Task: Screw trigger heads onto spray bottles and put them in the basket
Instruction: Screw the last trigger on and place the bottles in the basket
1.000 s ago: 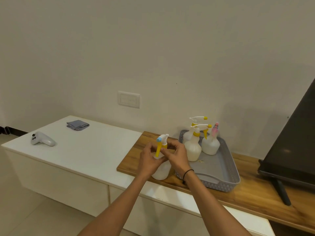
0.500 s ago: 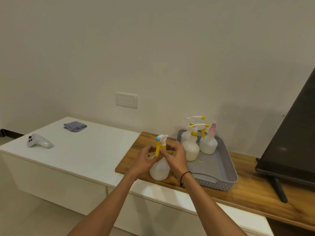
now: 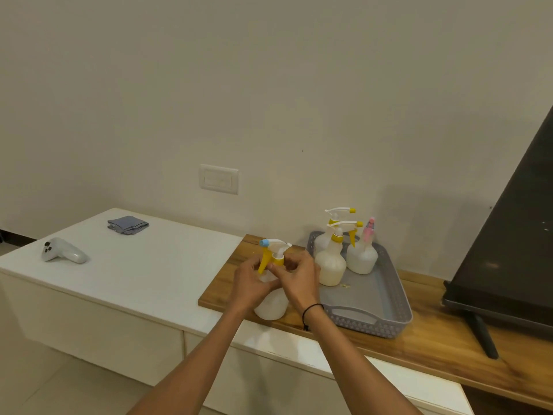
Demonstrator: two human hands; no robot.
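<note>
Little has shifted: both hands, left hand (image 3: 250, 284) and right hand (image 3: 296, 280), stay clamped on the near bottle (image 3: 270, 302), whose trigger head (image 3: 273, 250) could cross-thread if tilted.

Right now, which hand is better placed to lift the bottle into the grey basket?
Probably the right hand: it grips the bottle at the yellow collar on the side beside the basket. The left hand is farther away.
</note>
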